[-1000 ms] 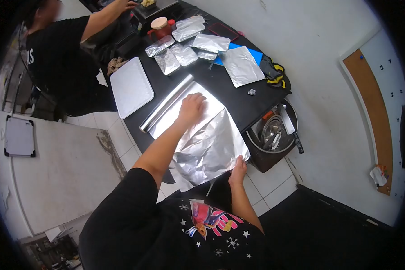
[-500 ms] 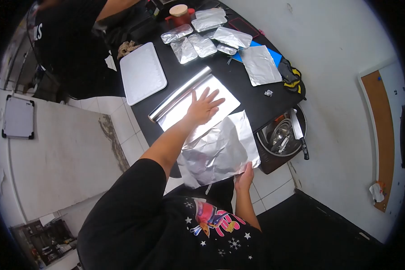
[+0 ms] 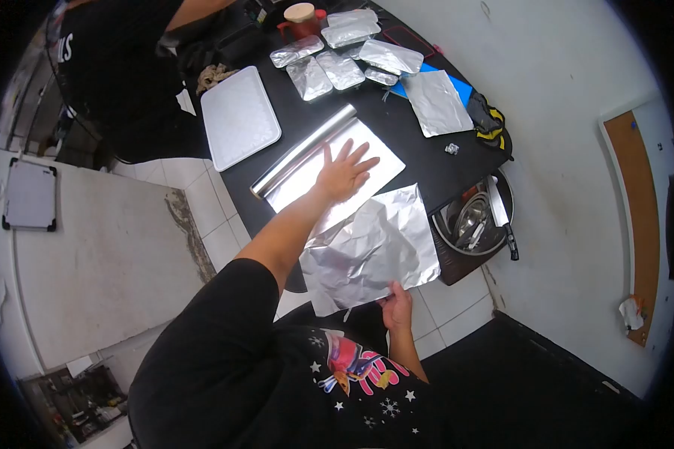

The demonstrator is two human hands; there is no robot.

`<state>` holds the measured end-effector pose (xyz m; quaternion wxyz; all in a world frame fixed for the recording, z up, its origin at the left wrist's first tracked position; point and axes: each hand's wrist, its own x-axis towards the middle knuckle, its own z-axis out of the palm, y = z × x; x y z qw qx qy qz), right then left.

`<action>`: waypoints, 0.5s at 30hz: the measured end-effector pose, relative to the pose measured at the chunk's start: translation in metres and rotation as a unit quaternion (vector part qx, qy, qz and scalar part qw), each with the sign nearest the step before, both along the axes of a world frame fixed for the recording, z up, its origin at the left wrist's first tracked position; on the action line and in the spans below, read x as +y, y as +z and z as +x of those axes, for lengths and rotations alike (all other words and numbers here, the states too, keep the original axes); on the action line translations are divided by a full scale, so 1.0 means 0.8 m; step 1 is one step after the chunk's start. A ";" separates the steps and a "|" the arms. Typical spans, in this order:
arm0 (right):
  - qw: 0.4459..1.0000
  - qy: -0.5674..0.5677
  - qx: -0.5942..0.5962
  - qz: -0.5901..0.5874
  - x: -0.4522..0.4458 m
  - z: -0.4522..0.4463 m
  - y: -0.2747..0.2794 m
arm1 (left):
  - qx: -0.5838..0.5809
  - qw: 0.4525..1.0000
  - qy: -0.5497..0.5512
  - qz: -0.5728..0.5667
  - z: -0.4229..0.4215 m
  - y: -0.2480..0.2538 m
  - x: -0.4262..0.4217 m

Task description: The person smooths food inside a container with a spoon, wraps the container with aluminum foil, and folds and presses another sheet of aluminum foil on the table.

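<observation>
Since the earliest frame, the left hand (image 3: 343, 176) uncurls and the creased foil sheet (image 3: 374, 243) comes away at its far right corner. In the head view, the left hand's fingers lie spread on the drawn-out foil (image 3: 384, 156) beside the roll (image 3: 305, 150); the right hand (image 3: 398, 308) pinches the sheet's near edge, by the table (image 3: 424, 170). It looks light, limp, slick, easily torn: best held by two corners.

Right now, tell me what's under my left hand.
Foil from the roll shows around your left hand; the patch directly beneath, and the table under that foil, are covered.
</observation>
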<state>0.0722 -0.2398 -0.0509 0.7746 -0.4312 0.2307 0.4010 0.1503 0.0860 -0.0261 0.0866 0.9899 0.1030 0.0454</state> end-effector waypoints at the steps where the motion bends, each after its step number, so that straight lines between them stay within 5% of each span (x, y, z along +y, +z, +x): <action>1: 1.000 0.009 0.008 0.020 0.000 -0.003 -0.003 | 0.000 1.000 -0.002 -0.001 -0.001 0.001 0.000; 15: 1.000 0.023 -0.021 0.000 0.002 -0.002 -0.004 | 0.045 0.999 0.020 -0.021 -0.077 0.013 -0.008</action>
